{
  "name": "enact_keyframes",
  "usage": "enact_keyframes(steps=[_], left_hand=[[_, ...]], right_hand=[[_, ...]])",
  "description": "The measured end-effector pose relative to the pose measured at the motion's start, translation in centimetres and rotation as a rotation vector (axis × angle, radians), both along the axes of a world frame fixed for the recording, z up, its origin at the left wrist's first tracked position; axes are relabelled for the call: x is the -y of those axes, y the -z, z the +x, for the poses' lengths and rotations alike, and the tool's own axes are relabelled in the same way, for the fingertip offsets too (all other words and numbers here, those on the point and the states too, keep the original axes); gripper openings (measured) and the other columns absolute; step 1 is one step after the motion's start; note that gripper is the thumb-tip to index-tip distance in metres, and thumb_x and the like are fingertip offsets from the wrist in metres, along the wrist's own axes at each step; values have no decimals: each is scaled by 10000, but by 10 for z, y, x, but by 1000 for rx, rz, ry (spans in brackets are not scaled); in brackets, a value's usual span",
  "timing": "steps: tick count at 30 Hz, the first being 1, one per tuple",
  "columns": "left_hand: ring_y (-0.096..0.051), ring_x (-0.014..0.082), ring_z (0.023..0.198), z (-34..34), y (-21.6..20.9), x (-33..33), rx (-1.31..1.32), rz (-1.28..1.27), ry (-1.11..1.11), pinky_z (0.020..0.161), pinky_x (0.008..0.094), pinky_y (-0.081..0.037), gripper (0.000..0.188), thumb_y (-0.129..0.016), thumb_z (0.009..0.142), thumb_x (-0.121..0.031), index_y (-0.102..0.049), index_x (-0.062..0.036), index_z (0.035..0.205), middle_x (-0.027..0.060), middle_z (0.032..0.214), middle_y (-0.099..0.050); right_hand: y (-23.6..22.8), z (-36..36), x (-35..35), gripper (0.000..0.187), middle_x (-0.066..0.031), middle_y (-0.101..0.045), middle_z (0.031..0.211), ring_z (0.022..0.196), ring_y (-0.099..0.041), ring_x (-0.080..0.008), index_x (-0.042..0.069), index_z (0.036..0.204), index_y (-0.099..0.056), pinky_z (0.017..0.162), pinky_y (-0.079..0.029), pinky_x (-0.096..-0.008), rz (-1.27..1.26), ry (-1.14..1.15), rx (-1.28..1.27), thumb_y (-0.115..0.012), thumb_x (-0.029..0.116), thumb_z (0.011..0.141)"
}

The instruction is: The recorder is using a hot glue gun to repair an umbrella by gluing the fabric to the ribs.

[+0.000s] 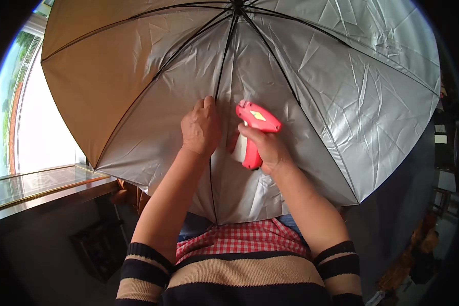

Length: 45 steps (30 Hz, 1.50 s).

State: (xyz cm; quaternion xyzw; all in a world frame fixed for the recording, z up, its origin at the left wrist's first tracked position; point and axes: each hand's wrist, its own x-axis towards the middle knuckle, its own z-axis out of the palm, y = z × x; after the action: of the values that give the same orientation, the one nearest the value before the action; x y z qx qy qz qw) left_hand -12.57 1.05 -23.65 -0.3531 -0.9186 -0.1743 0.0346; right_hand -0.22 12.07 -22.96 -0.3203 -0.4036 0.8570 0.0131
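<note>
An opened umbrella (321, 76) spreads in front of me, its silver inner side facing me and its left panels looking brownish. Dark thin ribs run out from the hub (237, 6) at the top. My left hand (201, 126) is closed at the middle rib (224, 64), with its fingertips pinching the rib; what lies under the fingers is hidden. In my right hand (270, 148) is a red and white tagging gun (260, 118), gripped by its handle, its narrow end toward the left hand. The gun's tip is near the silver cloth; I cannot tell whether they touch.
A red-and-white checked cloth (250, 237) covers my lap below the umbrella's near edge. On the left, a glass-topped surface (41, 186) with a gold-coloured edge stands by a bright window (23, 102). Dark furniture (99, 250) sits at lower left, and brownish items (410, 255) at lower right.
</note>
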Motion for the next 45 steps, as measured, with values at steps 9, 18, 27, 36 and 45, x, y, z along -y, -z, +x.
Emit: enact_keyframes(steps=[9, 18, 27, 36, 45], left_hand=[[-622, 174, 640, 0, 1, -1, 625, 620, -155, 595, 277, -489, 115, -631, 788, -23, -601, 14, 893, 85, 733, -651], [-570, 74, 642, 2, -6, -3, 981, 785, -201, 572, 222, -463, 104, -625, 821, -30, -651, 17, 909, 34, 735, -639], [-564, 71, 639, 3, -7, -6, 1023, 774, -194, 571, 222, -460, 93, -625, 824, -39, -658, 18, 891, 27, 720, -637], [-520, 53, 703, -29, -32, 17, 641, 348, -174, 636, 242, -454, 96, -628, 830, -106, -654, -45, 899, 1, 732, -620], [-566, 354, 810, -55, -34, 17, -222, 97, 71, 683, 431, -489, 256, -619, 804, -233, -535, -71, 984, 130, 840, -568]], right_hand=[[1, -11, -1, 277, -5, -598, 888, 783, -576, -119, 75, 1053, -580, 685, -475, -302, 15, -24, -24, -660, 186, 813], [-6, -11, -10, 273, -69, -617, 835, 689, -628, -209, 56, 1045, -568, 625, -520, -354, -113, -86, -117, -647, 175, 812], [-12, -14, -10, 265, -75, -610, 785, 651, -628, -216, 66, 1016, -572, 592, -528, -363, -240, -101, -119, -652, 209, 808], [-27, -17, -14, 231, -78, -626, 803, 710, -638, -192, 65, 971, -577, 622, -538, -352, -60, -104, -96, -648, 220, 816], [-28, 2, -9, 206, -70, -619, 838, 763, -632, -206, 49, 975, -578, 683, -511, -353, -140, -151, -60, -652, 144, 809]])
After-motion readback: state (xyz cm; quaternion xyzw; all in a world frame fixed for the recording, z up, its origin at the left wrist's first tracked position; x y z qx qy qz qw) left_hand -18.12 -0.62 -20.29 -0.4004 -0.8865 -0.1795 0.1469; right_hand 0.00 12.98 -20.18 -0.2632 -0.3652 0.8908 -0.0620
